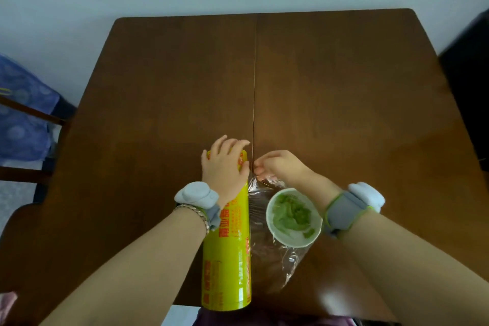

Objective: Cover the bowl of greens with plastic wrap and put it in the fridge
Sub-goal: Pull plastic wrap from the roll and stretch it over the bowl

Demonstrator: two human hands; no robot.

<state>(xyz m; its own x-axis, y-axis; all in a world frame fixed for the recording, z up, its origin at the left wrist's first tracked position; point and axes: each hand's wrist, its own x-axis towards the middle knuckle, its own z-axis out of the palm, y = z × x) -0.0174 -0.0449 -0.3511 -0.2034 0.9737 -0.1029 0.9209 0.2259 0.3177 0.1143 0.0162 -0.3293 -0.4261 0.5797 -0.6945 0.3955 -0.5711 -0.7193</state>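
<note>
While the left hand (pixel 223 164) presses down on the yellow plastic wrap roll (pixel 229 246), the right hand (pixel 280 167) pinches the pulled-out film (pixel 272 254) beside it; bowl of greens (pixel 293 217) sits on that film.

a long yellow roll of plastic wrap (pixel 229 241) with orange-red print lies on its side on the brown wooden table, its length running away from the near edge, and its near end reaches that edge. a clear, wrinkled sheet of film (pixel 267 254) is drawn out from its right side and lies flat on the wood, catching glints of light. the small white bowl (pixel 293 217) stands upright on that film just right of the roll, uncovered, holding a heap of pale green mashed-looking greens (pixel 292 210) with white showing along its near inner wall.
</note>
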